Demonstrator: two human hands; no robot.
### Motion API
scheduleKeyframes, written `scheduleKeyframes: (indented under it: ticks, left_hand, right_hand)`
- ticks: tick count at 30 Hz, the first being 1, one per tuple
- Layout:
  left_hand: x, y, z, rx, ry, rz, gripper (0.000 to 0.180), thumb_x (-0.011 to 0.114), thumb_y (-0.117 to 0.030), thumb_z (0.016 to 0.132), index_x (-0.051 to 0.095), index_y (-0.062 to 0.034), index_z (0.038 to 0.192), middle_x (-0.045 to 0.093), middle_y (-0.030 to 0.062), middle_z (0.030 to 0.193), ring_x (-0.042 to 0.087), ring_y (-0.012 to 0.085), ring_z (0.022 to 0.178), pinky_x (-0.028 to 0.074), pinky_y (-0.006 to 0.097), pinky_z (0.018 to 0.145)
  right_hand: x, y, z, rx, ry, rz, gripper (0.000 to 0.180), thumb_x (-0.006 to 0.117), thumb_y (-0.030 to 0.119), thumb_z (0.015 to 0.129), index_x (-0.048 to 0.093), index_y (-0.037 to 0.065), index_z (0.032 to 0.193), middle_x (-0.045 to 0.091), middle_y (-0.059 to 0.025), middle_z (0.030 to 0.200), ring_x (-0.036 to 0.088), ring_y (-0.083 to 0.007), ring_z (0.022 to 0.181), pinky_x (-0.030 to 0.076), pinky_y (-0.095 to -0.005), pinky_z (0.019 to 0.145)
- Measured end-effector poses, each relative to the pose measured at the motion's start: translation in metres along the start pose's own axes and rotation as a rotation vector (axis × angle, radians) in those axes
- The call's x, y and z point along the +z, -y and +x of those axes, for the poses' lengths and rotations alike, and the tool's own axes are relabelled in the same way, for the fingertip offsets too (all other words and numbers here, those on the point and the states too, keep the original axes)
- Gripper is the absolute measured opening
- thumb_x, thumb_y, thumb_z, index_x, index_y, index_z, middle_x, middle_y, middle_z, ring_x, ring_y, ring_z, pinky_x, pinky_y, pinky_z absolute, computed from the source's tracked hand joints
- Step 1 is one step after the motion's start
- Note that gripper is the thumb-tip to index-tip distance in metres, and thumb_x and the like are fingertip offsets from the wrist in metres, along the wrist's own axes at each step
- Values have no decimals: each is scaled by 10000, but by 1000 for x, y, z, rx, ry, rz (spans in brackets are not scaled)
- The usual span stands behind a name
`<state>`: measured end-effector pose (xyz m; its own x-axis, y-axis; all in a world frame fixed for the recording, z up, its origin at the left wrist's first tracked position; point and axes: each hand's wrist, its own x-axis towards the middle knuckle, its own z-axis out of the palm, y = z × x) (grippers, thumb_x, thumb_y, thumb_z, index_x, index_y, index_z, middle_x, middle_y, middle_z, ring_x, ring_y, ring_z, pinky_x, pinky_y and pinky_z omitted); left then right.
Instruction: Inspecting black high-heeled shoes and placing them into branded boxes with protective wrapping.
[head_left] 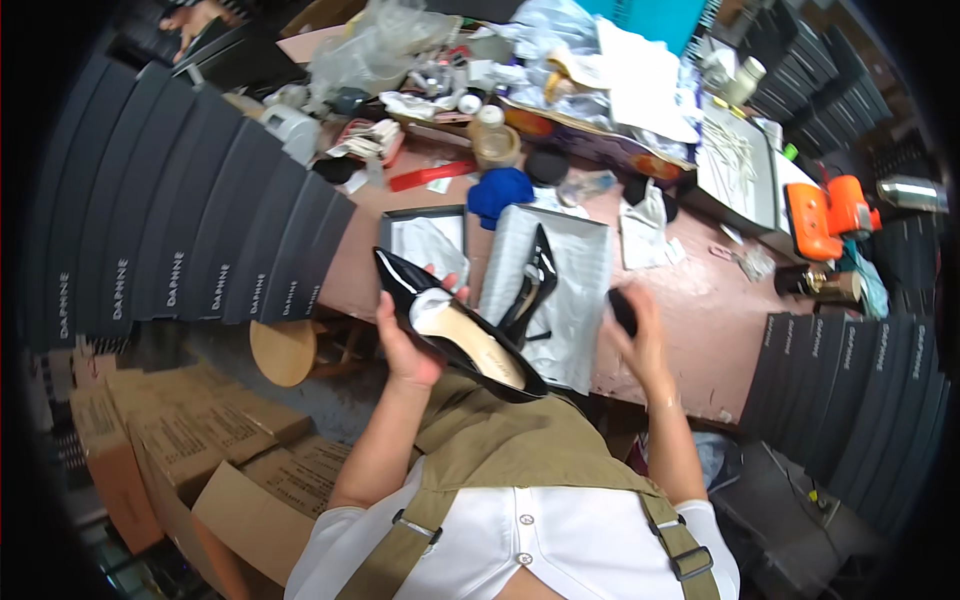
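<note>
A glossy black pointed pump with a beige insole lies across my left hand, which grips its side with the toe pointing away to the left. White stuffing shows inside its toe. Its mate, a second black pump with a thin heel, rests on its side on white tissue in an open shoebox. To the right of that box, my right hand is closed on a small dark oval pad, whose exact kind I cannot make out.
Tall stacks of dark shoeboxes stand left and right of the pink table. A blue cloth, a red tool and a bottle lie beyond the box. Cardboard cartons fill the lower left.
</note>
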<state>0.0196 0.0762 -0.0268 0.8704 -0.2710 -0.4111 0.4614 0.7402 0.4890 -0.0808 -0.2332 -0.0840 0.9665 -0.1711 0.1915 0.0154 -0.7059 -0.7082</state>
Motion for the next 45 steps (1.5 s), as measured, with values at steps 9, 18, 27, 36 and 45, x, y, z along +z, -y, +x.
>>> scheduleKeyframes:
  ticks: [9,18,27,36,45]
  left_hand:
    - [16,27,9,-73,63,93,787,442,-625,851,431,21,1300,545,171,1250,530,315,1148,433,464,960]
    - [-15,73,28,-65,508,1738,687,587,-291,896,276,68,1393,445,325,1295,463,417,1203,382,409,998]
    - [-45,126,68,583,423,1765,398,609,-116,851,525,22,1215,590,213,1108,550,353,1059,429,388,912]
    - [-72,158,97,-286,-20,1157,610,686,-143,809,404,8,1329,544,167,1200,566,246,1034,471,337,855]
    - [6,54,17,-569,322,431,668,589,-59,856,249,-100,1429,568,96,1135,615,192,971,543,322,761]
  right_hand:
    - [15,50,17,229,352,484,748,638,275,860,251,34,1453,344,-274,1409,400,-293,1284,316,-379,1060]
    - [-61,40,-55,808,-123,1178,413,479,102,867,452,-36,1255,627,-110,903,650,-199,740,554,-305,651]
    - [-44,-101,-75,581,-210,-380,549,634,246,837,459,-53,1263,399,-307,1340,412,-440,1222,375,-450,1002]
    - [57,-110,12,276,152,-573,380,680,156,735,520,34,1057,544,-225,1030,581,-400,905,487,-469,782]
    - [-15,-15,20,350,-279,428,427,539,104,871,480,9,1283,544,-129,1108,546,-202,912,455,-308,823]
